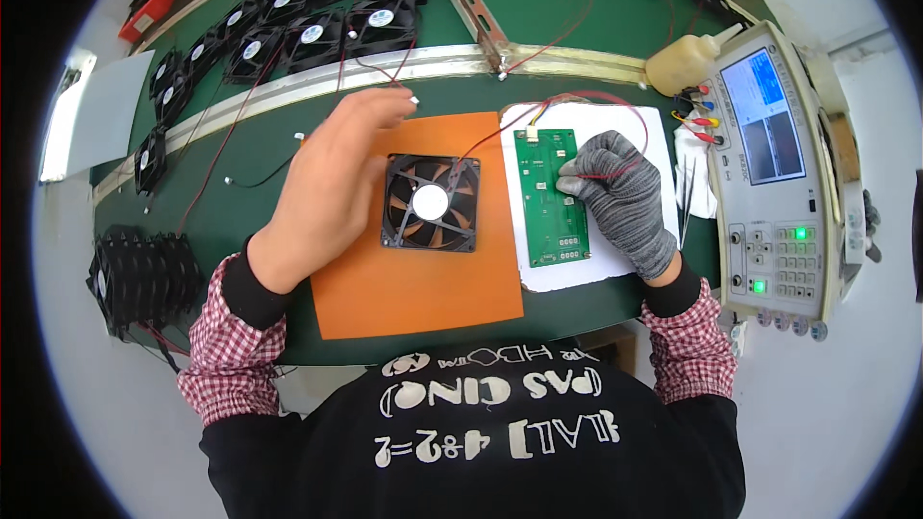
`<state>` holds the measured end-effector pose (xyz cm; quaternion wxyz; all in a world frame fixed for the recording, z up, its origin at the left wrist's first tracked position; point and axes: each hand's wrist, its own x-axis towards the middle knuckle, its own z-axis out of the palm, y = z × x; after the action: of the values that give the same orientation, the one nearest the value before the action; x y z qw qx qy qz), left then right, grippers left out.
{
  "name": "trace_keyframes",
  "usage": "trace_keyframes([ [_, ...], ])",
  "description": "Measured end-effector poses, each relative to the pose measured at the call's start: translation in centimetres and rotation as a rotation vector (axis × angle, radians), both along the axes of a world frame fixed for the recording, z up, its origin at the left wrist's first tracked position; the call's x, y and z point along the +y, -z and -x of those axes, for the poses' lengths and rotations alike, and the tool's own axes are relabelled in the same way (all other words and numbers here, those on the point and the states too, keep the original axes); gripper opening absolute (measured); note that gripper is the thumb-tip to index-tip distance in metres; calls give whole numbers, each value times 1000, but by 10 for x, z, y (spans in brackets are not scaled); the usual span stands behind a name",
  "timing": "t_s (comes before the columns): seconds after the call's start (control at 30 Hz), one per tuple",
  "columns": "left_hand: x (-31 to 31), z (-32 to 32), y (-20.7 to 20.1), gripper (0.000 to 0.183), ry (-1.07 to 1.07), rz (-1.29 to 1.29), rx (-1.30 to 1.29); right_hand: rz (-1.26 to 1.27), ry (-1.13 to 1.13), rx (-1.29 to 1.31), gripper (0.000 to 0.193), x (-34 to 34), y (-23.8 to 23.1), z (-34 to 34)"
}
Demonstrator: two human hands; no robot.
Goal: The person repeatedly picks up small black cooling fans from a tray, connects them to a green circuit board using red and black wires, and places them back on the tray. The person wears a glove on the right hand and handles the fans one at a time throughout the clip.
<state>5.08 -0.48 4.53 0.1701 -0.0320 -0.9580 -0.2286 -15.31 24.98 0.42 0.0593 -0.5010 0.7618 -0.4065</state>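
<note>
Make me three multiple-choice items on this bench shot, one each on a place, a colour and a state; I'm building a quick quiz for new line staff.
1. Where does the black fan under the hands lie?
A. on the orange mat
B. on the white sheet
C. on the tester

2. What colour is the circuit board?
A. blue
B. green
C. red

3. How is the right hand dressed?
A. bare
B. in a grey knit glove
C. in a yellow rubber glove

Answers:
1 A, the fan sits amid the orange mat.
2 B, the board on the white sheet is green.
3 B, grey knit covers it, while the left hand is bare.
</note>
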Motion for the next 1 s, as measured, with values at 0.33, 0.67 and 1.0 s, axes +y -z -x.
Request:
trace_keyframes([
  [0.33,44,-10,-2,92,-63,90,100,11,-82,-126,19,-6,6,3],
  [0.67,36,-49,-56,45,884,-1455,-275,84,-97,17,18,-4,10,9],
  [1.0,48,-54,-61,50,520,-1204,-104,75,-78,-34,17,1,9,9],
])
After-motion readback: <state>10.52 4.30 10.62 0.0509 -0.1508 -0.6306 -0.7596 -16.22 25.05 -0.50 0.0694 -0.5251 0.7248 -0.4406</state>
